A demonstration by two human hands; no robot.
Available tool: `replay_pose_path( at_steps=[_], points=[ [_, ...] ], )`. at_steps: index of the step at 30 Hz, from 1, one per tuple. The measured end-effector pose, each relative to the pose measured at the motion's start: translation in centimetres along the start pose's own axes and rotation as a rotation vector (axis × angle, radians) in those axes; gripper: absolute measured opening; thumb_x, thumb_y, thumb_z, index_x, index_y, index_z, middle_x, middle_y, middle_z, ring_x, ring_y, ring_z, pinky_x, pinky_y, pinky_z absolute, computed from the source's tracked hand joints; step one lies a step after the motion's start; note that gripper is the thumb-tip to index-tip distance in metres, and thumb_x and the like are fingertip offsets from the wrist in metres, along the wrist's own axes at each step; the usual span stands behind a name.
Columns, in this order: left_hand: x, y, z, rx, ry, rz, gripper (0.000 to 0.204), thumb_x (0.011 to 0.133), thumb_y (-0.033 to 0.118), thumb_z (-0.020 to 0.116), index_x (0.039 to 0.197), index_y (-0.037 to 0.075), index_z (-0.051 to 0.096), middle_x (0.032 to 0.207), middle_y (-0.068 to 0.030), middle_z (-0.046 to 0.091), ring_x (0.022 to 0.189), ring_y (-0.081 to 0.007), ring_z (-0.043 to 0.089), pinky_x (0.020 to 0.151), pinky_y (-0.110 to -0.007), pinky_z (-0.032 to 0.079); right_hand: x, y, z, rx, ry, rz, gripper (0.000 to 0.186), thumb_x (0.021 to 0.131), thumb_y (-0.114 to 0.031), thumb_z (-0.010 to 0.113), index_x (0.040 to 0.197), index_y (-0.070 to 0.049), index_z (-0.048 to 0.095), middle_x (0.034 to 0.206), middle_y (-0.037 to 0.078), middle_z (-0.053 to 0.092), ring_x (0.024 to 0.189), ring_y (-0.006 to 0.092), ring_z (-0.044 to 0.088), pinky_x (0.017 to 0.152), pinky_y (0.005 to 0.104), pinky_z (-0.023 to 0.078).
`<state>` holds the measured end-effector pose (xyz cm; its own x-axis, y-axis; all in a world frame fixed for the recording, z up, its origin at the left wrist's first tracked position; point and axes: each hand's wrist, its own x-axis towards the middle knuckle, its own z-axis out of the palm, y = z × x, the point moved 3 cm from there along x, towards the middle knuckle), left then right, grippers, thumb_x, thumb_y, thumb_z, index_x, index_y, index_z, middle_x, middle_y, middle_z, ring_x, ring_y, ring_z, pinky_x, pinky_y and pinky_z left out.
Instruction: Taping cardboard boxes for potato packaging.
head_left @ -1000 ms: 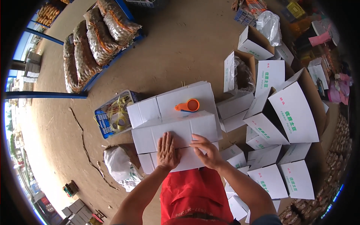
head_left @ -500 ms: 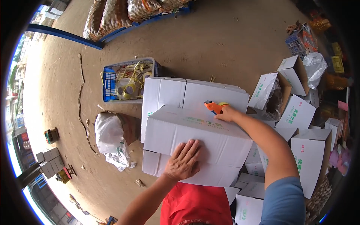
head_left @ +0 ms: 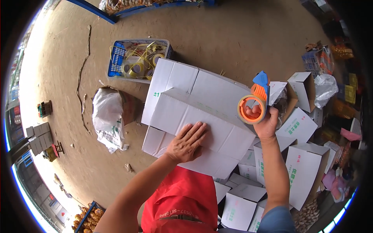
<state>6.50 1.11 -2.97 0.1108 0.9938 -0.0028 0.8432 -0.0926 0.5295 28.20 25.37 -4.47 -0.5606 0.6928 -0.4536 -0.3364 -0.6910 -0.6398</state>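
Note:
My left hand lies open, palm down and fingers stretched, on a white cardboard carton with a seam across its middle. The carton rests on other folded white cartons. My right hand is raised over the carton's right end, its fingers hooked into an orange-and-blue tape dispenser that stands upright in the grip. My red apron shows below the cartons.
A crate of tape rolls and yellow strapping sits behind to the left, beside a white plastic-covered bag. Several standing white boxes crowd the right. A blue rack with sacks is at the back.
My right hand has taken the tape dispenser from the cartons and lifted it rightward and upright. My left hand stays flat on the carton. The view has shifted.

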Motion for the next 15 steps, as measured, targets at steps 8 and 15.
replay_pose_path(
  at_steps=[8, 15],
  points=[
    [0.5, 0.4, 0.0, 0.033, 0.021, 0.047, 0.080, 0.079, 0.034, 0.073, 0.149, 0.005, 0.050, 0.161, -0.0164, 0.043, 0.152, -0.0303, 0.038, 0.127, -0.047, 0.025, -11.7, 7.1, 4.5, 0.331, -0.343, 0.115, 0.059, 0.094, -0.036, 0.065, 0.124, 0.014, 0.060, 0.097, 0.030, 0.073, 0.096, 0.0410, 0.075, 0.105, 0.0483, 0.054],
    [0.1, 0.4, 0.0, 0.037, 0.061, 0.046, 0.078, 0.078, 0.032, 0.073, 0.150, 0.007, 0.051, 0.162, -0.0137, 0.043, 0.153, -0.0273, 0.036, 0.127, -0.045, 0.024, -11.7, 8.0, 8.3, -0.536, -0.210, 0.196, 0.040, 0.081, -0.020, 0.057, 0.109, 0.008, 0.065, 0.094, 0.018, 0.076, 0.090, 0.0230, 0.074, 0.090, 0.0393, 0.059]
  ],
)
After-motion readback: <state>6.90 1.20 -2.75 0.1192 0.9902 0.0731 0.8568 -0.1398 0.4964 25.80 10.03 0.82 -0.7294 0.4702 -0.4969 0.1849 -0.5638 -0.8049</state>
